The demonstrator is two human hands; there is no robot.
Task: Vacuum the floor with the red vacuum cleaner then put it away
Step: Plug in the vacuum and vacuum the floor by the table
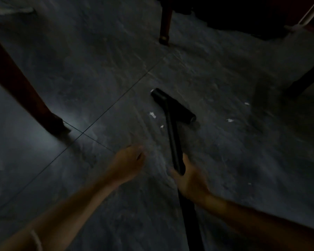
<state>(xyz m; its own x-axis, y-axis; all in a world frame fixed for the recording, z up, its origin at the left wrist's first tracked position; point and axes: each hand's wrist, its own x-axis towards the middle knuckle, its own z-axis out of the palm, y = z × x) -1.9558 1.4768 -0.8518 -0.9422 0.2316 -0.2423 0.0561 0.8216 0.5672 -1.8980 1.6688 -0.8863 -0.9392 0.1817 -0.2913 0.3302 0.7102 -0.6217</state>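
The scene is dim. A black vacuum wand (172, 134) runs from the lower middle up to a black floor nozzle (178, 107) that rests flat on the grey tiled floor (98, 69). My right hand (188, 180) grips the wand's lower end. My left hand (130, 160) hovers to the left of the wand with fingers curled and nothing in it. Small white paper scraps (152, 115) lie on the floor just left of the nozzle, and more scraps (230, 120) lie to its right. The red body of the vacuum cleaner is out of view.
A dark wooden furniture leg (25, 95) slants down at the left. Another wooden leg (165, 24) stands at the top middle. Dark furniture (306, 78) fills the upper right, with a white pole (312, 11) leaning near the corner.
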